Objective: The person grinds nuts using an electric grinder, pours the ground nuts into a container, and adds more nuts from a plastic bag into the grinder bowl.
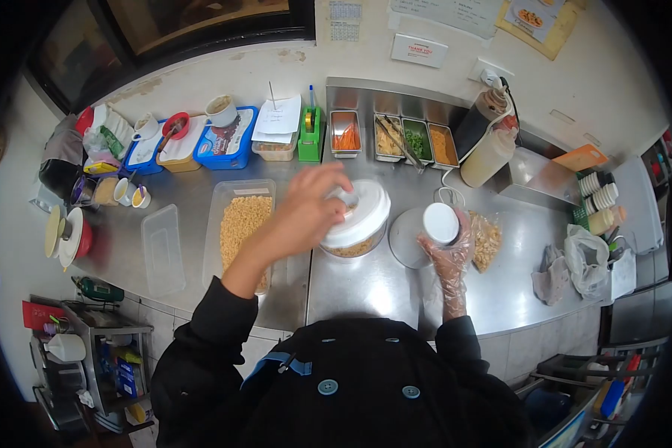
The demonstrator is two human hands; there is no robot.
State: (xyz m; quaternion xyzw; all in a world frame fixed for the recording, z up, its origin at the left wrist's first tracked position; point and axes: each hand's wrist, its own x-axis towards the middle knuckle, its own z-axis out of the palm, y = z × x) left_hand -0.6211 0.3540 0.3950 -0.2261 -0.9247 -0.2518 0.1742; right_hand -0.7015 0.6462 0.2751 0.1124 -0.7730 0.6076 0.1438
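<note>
Right hand (452,252) holds white-topped container (440,223), seemingly upright.

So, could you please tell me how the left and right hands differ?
The left hand is bare; the right hand wears a clear plastic glove. The left hand is at a broad white lid; the right hand grips a smaller white-topped container. Both emerge from black sleeves.

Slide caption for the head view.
Left hand over a white-lidded tub, gloved right hand around a white-topped container.

Blurred left fingers (331,176) partly hide a large white lid (372,203); the wall sheet (449,15) is illegible.
</note>
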